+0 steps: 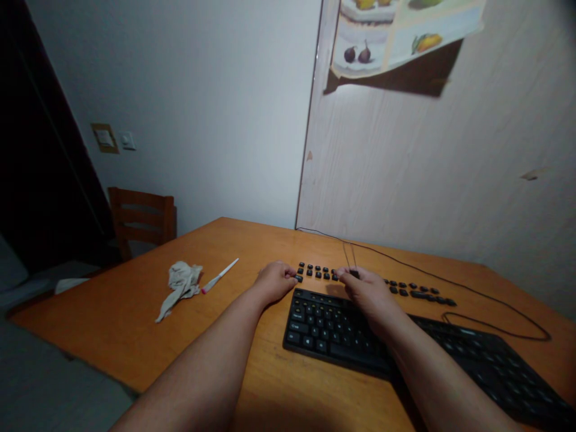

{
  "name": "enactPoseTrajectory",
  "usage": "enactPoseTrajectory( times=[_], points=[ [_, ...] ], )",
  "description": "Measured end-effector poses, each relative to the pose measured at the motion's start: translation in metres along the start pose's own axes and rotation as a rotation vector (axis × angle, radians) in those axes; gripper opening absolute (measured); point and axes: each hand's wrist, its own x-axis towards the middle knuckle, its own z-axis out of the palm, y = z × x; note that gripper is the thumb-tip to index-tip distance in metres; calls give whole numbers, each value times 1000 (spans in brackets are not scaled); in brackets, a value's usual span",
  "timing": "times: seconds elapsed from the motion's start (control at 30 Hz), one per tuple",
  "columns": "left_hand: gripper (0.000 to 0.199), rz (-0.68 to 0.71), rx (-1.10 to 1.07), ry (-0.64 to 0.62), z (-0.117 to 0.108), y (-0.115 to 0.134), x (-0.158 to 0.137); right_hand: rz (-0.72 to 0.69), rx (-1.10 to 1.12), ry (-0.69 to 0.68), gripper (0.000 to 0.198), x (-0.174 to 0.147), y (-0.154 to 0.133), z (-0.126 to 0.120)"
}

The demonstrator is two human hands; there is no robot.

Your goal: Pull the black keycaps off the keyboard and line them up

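Observation:
My left hand [275, 281] rests on the table with its fingertips closed on a small black keycap [299, 278] at the left end of the loose rows. My right hand [369, 294] is above the back edge of a black keyboard [324, 330]. It grips a keycap puller, whose dark part [354, 274] shows at the fingers while two thin wires point up and away. Loose keycaps [318, 275] lie in rows behind the keyboard, partly hidden by the right hand. Yellowish spots show along the keyboard's upper left row. My right forearm covers its middle.
On the wooden table [189, 348], a crumpled grey cloth [183, 279] and a white brush-like stick [220, 276] with a pink end lie to the left. A black cable [423, 273] curves along the back right. A wooden chair [144, 216] stands beyond the left edge.

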Motion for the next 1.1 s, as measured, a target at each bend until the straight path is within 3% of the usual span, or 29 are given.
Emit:
enactPoseTrajectory(
  times=[0.6,0.8,0.9,0.97,1.1],
  points=[
    [14,-38,-85,-1,-3,6,-4,20,11,18,37,-3,-3,-3],
    [33,-111,-231,121,-3,8,-5,71,183,7,35,-2,-5,-2],
    [28,-84,-246,165,-7,11,-5,134,285,5,35,-1,-5,-1],
    [23,-29,-237,157,-11,15,-6,128,251,14,38,-1,-6,-2],
    [24,75,-211,75,-19,27,-12,4,-16,31,50,-6,-14,-4]
  ],
)
